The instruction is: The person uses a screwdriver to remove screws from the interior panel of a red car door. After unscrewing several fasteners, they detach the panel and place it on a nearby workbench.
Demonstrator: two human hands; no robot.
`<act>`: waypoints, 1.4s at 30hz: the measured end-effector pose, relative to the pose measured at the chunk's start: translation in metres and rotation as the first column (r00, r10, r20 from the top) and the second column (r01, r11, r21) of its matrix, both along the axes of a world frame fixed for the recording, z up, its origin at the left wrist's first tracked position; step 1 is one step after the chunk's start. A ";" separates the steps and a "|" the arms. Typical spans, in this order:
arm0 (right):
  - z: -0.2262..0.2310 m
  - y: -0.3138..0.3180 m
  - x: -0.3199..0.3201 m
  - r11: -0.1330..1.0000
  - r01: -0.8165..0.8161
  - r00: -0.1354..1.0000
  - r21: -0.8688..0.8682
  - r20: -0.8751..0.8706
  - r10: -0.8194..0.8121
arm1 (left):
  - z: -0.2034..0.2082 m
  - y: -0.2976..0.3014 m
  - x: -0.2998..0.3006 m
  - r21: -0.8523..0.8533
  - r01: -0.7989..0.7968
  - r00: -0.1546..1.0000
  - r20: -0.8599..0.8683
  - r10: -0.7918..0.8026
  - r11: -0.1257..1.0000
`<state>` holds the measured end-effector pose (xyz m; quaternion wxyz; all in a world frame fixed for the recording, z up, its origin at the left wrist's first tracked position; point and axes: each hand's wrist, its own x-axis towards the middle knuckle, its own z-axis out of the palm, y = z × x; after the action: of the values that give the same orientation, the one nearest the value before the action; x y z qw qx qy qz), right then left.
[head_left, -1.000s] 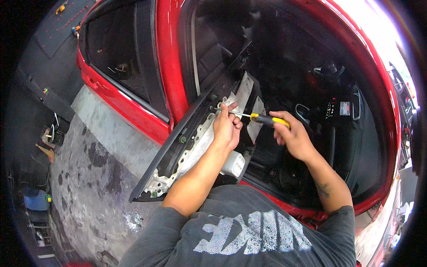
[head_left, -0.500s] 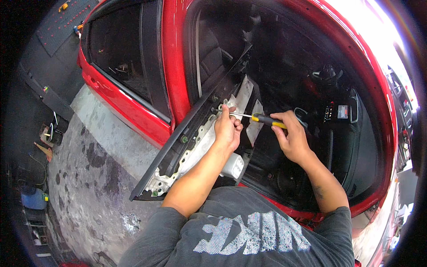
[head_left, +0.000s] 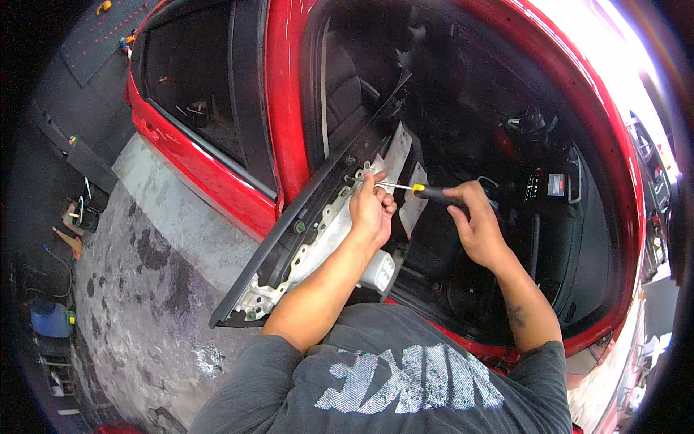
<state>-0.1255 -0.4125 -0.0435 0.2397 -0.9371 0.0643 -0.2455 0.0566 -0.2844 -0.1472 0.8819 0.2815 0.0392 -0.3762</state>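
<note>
My right hand (head_left: pixel 477 226) grips the screwdriver (head_left: pixel 418 189); my left hand (head_left: pixel 371 215) seems to pinch its shaft near the long left edge of the black panel (head_left: pixel 289 228).

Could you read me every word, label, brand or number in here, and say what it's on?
Dark grey T-shirt: large, pale, speckled lettering across it; I won't copy it out.
Small pale panel with a red stripe, inside the red car: too small to read.
Screwdriver: no lettering legible.
</note>
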 end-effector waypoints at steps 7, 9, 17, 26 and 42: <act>-0.012 0.007 0.003 0.891 0.021 0.997 0.454 0.051 -0.050 | 0.004 0.003 0.003 0.105 0.053 0.998 0.021 -0.055 0.993; -0.008 0.002 0.001 0.650 0.157 0.988 0.743 -0.111 -0.112 | 0.004 0.001 0.007 0.052 0.051 0.999 -0.003 -0.051 0.997; 0.001 -0.002 0.006 0.400 0.219 0.972 0.890 -0.166 -0.164 | -0.002 0.000 0.005 -0.026 0.065 0.998 -0.015 -0.065 0.998; -0.015 0.006 -0.008 0.999 0.024 0.999 0.028 -0.043 -0.023 | 0.005 0.006 0.003 0.195 0.101 0.992 0.059 -0.114 0.976; -0.037 0.009 -0.005 0.992 0.041 0.994 -0.122 0.104 -0.028 | -0.015 0.003 0.004 0.057 -0.047 0.998 -0.031 0.048 0.997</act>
<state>-0.1304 -0.4033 -0.0807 0.1796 -0.9352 0.0527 -0.3007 0.0609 -0.2810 -0.1618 0.8816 0.2991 0.0705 -0.3583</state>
